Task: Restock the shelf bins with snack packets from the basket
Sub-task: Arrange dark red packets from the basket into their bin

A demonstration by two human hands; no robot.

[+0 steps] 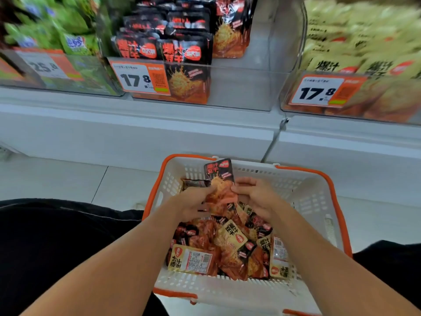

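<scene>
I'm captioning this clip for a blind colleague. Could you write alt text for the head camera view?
Both hands, left hand and right hand, hold black-and-orange snack packets above a white plastic basket with orange rim full of mixed packets. Behind it, clear plastic shelf bins hold matching black packets, green packets and pale yellow packets, with orange price tags.

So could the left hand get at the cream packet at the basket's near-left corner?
Probably yes: the cream packet lies on top of the pile, uncovered, but the left hand now grips a black packet with the right hand.
</scene>
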